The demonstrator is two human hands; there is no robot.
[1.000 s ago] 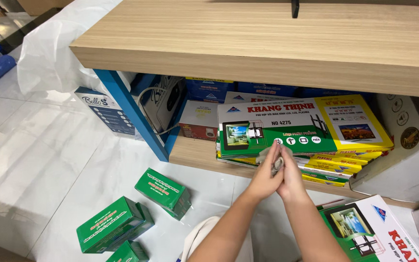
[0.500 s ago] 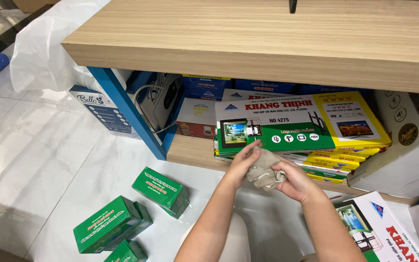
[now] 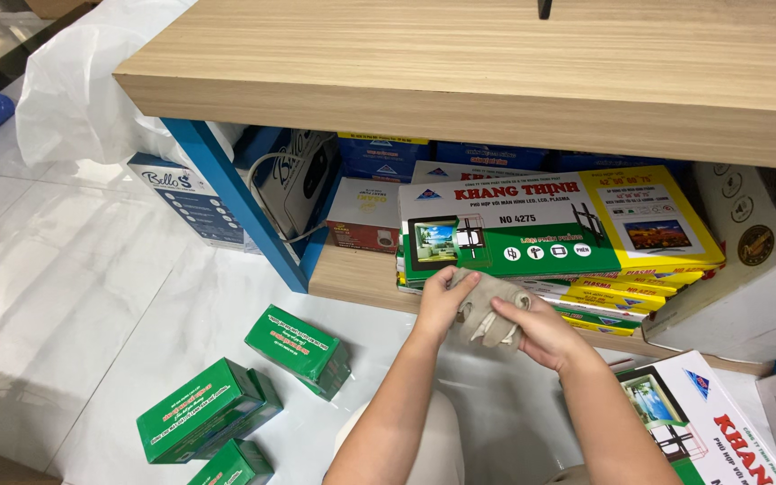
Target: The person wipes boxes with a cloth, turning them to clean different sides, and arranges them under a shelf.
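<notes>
Both of my hands hold a crumpled beige cloth (image 3: 487,310) in front of a low wooden shelf (image 3: 357,278). My left hand (image 3: 442,301) grips the cloth's left side, my right hand (image 3: 536,332) grips its right side from below. Just behind the cloth lies a stack of flat green, white and yellow boxes (image 3: 559,229) on the shelf, its top box showing a picture of a screen on a wall bracket.
A thick wooden tabletop (image 3: 496,81) overhangs the shelf, carried by a blue metal leg (image 3: 244,216). Three small green boxes (image 3: 303,346) lie on the white tiled floor at lower left. A large white carton (image 3: 756,269) stands right, another flat box (image 3: 693,422) lies lower right.
My hands, pressed together around the cloth a second ago, have drawn apart and spread it, then settled slightly lower with the cloth bunched between them.
</notes>
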